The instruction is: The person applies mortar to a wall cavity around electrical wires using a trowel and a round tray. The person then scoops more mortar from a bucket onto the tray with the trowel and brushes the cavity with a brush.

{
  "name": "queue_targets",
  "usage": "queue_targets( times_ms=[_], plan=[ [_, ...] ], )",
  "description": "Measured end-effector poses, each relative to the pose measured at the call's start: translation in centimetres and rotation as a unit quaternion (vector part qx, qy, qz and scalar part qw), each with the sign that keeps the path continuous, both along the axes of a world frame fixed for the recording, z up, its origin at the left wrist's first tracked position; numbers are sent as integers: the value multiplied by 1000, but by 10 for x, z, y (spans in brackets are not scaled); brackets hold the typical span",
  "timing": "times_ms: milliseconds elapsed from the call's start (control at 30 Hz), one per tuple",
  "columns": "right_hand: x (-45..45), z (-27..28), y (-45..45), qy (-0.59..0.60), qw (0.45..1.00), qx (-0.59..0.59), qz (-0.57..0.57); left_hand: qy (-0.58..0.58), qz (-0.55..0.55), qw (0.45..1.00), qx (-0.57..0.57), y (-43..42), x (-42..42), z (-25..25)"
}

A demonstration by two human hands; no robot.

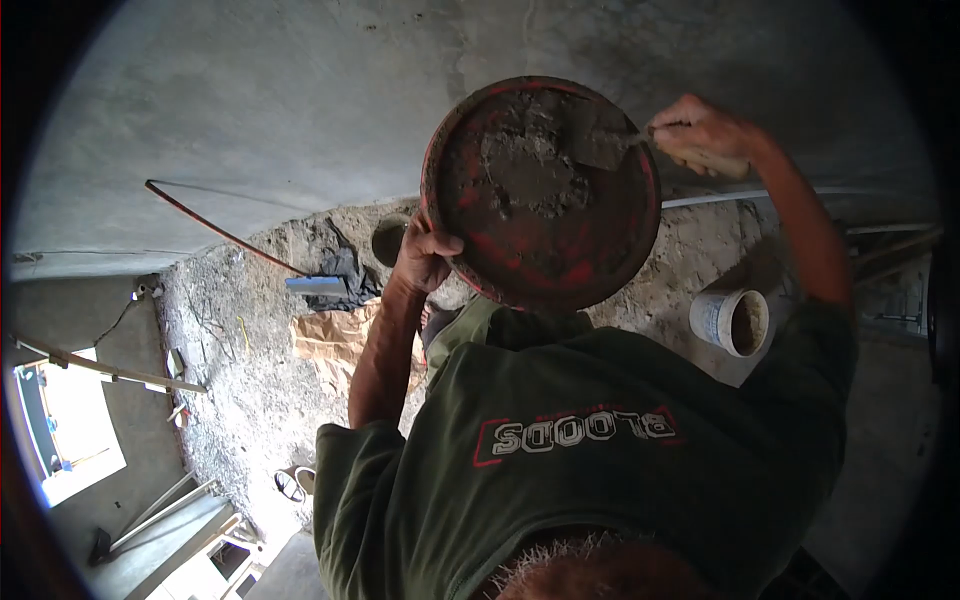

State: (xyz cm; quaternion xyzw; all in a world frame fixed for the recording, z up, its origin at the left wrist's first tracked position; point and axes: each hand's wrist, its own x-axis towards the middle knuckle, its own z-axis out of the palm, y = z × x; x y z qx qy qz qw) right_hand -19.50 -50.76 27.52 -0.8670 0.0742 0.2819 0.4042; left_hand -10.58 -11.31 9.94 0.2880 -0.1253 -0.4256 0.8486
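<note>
My left hand (427,256) grips the near left rim of a round red tray (520,262), with the thumb on top and the fingers underneath. A heap of wet grey mortar (530,165) lies on the upper middle of the tray. At the tray's right edge, my right hand (705,137) is closed round the handle of a trowel (603,147). The flat blade is smeared with mortar and lies over the right side of the heap.
Beyond the tray rises a grey plastered wall (300,90). On the rough floor are a white bucket (712,318) at the right, brown paper (335,343), and a blue-edged blade (316,286) on a long pole at the left. A window opening shines far left.
</note>
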Motion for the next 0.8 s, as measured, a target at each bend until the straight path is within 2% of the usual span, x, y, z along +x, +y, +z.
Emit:
queue_targets(
  times_ms=[233,333,400,433,500,533,600,700,767,800],
  plan=[
    [5,-19,14,-54,998,-10,32,2,-30,999,15,-20,1,-3],
    [-5,-13,30,-91,992,-25,80,-6,-3,1000,2,-27,-3,-5],
    [-22,-14,33,-317,930,-134,128,4,14,1000,-3,-29,-6,0],
    [-33,-15,45,-316,929,-135,136,5,21,1000,-7,-31,-8,-4],
    [-55,-19,74,-507,817,-261,85,20,55,998,-24,-35,-8,-14],
    [-60,-25,82,-505,817,-264,85,21,53,998,-27,-37,-8,-14],
    [-68,-37,91,-470,791,-375,112,23,71,997,-32,-41,-6,-13],
    [-74,-44,96,-535,759,-367,50,31,83,995,-44,-44,-7,-15],
    [-80,-55,98,-534,770,-348,18,28,78,996,-41,-44,-7,-17],
    [-81,-60,98,-492,801,-337,44,25,78,996,-43,-44,-5,-18]
  ],
)
